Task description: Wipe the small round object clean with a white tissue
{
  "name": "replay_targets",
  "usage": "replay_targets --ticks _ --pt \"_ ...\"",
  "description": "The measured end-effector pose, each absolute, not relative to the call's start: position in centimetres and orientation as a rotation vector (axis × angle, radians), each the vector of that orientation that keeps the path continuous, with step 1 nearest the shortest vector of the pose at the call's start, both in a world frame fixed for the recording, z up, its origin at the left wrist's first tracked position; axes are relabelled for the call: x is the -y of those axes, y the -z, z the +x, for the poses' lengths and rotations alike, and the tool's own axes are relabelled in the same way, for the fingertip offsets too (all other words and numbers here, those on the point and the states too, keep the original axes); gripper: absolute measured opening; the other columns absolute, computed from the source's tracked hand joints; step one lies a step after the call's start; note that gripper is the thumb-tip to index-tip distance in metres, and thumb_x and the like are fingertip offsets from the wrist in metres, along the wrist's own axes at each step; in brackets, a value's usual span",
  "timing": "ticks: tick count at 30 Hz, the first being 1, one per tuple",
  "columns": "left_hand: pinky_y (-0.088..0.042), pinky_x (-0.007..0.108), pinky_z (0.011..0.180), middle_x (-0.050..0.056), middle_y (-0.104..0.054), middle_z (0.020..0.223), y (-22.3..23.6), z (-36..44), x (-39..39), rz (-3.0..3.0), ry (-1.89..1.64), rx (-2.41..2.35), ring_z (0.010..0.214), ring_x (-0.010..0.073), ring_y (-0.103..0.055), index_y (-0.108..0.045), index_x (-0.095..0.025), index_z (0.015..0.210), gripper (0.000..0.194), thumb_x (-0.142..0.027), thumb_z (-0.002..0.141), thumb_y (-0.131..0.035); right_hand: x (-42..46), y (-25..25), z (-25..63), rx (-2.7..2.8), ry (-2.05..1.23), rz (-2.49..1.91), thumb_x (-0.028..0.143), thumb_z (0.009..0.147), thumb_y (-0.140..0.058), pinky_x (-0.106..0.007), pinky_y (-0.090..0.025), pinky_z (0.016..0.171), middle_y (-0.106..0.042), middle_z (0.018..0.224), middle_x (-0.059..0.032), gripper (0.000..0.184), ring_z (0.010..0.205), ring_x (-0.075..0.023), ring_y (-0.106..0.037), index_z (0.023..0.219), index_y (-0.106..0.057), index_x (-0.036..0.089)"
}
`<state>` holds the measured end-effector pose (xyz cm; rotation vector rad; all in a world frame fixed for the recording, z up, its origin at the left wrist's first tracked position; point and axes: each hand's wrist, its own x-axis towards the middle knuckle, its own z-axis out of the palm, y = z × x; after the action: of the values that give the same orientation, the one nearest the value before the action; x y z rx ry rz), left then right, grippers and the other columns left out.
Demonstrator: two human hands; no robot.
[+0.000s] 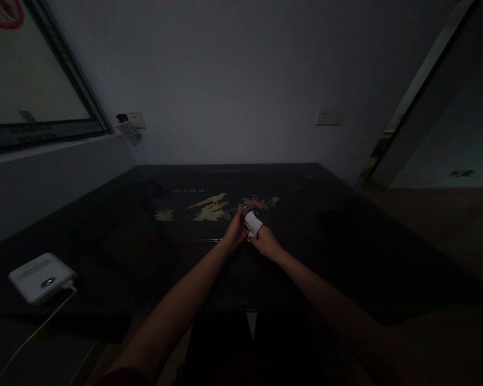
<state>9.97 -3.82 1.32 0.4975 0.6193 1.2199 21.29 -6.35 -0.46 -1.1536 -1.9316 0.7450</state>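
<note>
Forearms: bare, extending from the lower edge and converging mid-view; a dark reddish sleeve covers the near end of the left one.
Left hand: turned inward, its fingers curved around the left side of the round object (the far fingertips are hidden).
Right hand: angled across toward the left hand, its fingers closed on the white piece, thumb on the near side.
White piece: soft-looking and folded, cloth or paper, lying against the round object, its lower end between the two hands.
Round object: dark, with a patterned rim catching small glints (glass or metal, too dim to tell); it sits between the hands, above the middle of the tabletop, and whether it touches the surface cannot be told.
Tabletop: black and glossy, with thin pale streaks of reflected light.
Decoration: a yellowish bird, pale leaves and orange blossoms, with a row of small characters above.
White box: squarish, smooth, round-cornered, an oval dark spot on top, a white cable plugged into it.
Wall: plain, matte, bearing a socket plate on the right.
</note>
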Motion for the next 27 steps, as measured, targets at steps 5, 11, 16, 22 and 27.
replay_targets --ticks 5,11,16,22,27 --pt "-0.046 0.034 0.099 0.011 -0.072 0.099 -1.3 9.8 3.9 0.482 -1.213 -0.621 0.100 0.0209 -0.066 -0.066 -0.011 0.109 0.044 -0.044 0.095 -0.040 6.1 1.2 21.4 1.986 -0.640 -1.160 0.001 0.070 -0.050 -0.040 -0.045 0.101 -0.064 0.119 -0.0143 0.056 0.114 -0.0251 -0.059 0.124 -0.057 0.013" --pt "-0.047 0.034 0.096 0.010 -0.072 0.097 -0.8 9.6 3.4 0.482 -1.215 -0.637 0.094 0.0198 -0.067 -0.066 -0.013 0.110 0.044 -0.045 0.095 -0.040 6.4 0.9 21.7 2.020 -0.522 -1.135 -0.008 0.065 -0.043 -0.041 -0.038 0.109 -0.056 0.132 -0.0155 0.072 0.127 -0.0241 -0.051 0.134 -0.050 0.013" --pt "-0.046 0.033 0.097 0.010 -0.072 0.094 -0.4 9.5 3.2 0.509 -1.198 -0.589 0.095 0.0196 -0.066 -0.068 -0.012 0.099 0.046 -0.047 0.096 -0.039 6.2 -0.3 23.2 2.241 -0.407 -1.061 -0.009 0.071 -0.040 -0.040 -0.038 0.110 -0.057 0.134 -0.0122 0.063 0.128 -0.0220 -0.050 0.125 -0.059 0.016" --pt "-0.044 0.035 0.101 0.011 -0.072 0.095 -0.5 9.4 3.3 0.522 -1.179 -0.557 0.103 0.0213 -0.065 -0.068 -0.011 0.101 0.045 -0.044 0.096 -0.038 5.2 -1.4 24.8 2.387 -0.243 -0.906 -0.009 0.070 -0.039 -0.041 -0.036 0.112 -0.051 0.142 -0.0092 0.068 0.135 -0.0190 -0.043 0.129 -0.058 0.021" --pt "-0.045 0.033 0.099 0.011 -0.072 0.097 -0.8 9.6 3.5 0.495 -1.175 -0.536 0.103 0.0209 -0.065 -0.068 -0.011 0.097 0.045 -0.044 0.096 -0.038 5.5 -1.8 24.7 2.376 -0.186 -0.938 -0.008 0.075 -0.038 -0.038 -0.039 0.108 -0.054 0.138 -0.0098 0.060 0.132 -0.0175 -0.046 0.123 -0.061 0.020"
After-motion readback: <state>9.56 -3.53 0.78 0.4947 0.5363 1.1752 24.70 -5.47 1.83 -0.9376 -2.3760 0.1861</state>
